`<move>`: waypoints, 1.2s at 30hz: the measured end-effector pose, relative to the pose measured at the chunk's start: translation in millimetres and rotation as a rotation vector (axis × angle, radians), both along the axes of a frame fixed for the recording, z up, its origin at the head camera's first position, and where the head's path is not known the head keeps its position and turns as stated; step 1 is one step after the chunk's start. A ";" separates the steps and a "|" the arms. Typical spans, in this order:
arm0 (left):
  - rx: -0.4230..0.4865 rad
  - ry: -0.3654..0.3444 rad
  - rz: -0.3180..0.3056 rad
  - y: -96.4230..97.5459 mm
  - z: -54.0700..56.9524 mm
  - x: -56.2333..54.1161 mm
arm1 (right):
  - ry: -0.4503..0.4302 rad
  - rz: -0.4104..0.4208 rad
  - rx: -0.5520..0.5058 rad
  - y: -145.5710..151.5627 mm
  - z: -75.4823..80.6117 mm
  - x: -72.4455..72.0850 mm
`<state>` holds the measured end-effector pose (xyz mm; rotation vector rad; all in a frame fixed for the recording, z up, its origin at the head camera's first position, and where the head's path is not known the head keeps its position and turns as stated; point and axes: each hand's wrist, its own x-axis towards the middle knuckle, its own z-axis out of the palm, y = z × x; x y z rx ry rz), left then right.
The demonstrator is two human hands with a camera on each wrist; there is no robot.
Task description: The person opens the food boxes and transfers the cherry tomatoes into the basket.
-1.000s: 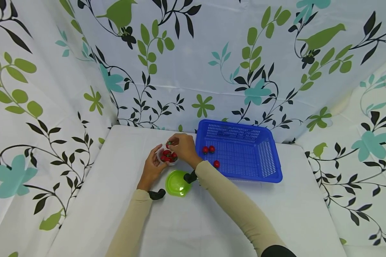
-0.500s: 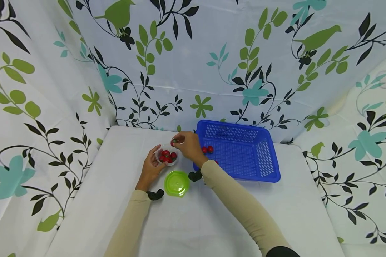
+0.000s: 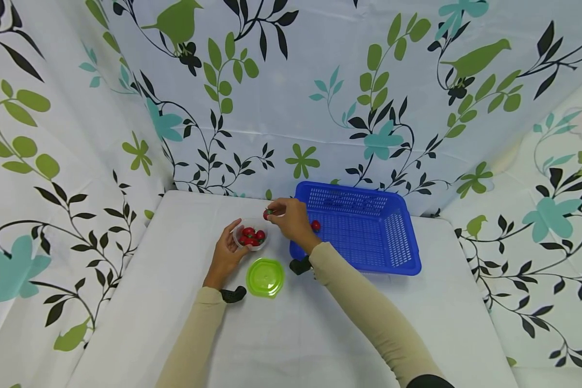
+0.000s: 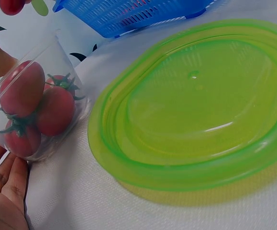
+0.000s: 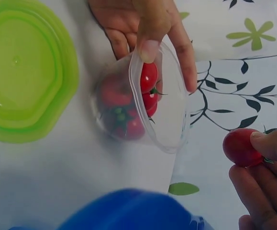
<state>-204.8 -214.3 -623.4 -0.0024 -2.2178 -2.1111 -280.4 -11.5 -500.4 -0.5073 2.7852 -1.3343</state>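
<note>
My left hand (image 3: 226, 253) grips a clear plastic container (image 5: 175, 117), thumb over its rim and fingers around the side. Several red cherry tomatoes (image 4: 56, 111) with green stems lie inside it. Just to the right of the container and higher, my right hand (image 3: 291, 220) pinches a single cherry tomato (image 5: 241, 147) between thumb and fingers. This hand is close to the left side of the blue basket (image 3: 368, 242). A translucent green lid (image 3: 264, 277) lies on the table in front of the container.
One cherry tomato (image 3: 316, 226) shows inside the basket, beside my right wrist. The white-covered table (image 3: 359, 323) backs onto a leaf-patterned curtain (image 3: 281, 97), which also hangs at both sides.
My right hand has drawn away from above the container to the right, with the cherry tomato pinched. It now hides some tomatoes in the basket. My left hand keeps holding the container.
</note>
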 end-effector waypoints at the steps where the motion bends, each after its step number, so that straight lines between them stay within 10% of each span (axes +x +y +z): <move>1: 0.001 -0.001 0.000 0.2 0.3 0.0 | -0.002 -0.003 -0.004 1.5 0.2 0.1; 36: -0.028 -0.016 0.009 2.1 2.2 3.6 | -0.014 -0.142 -0.143 57.9 -3.0 -3.2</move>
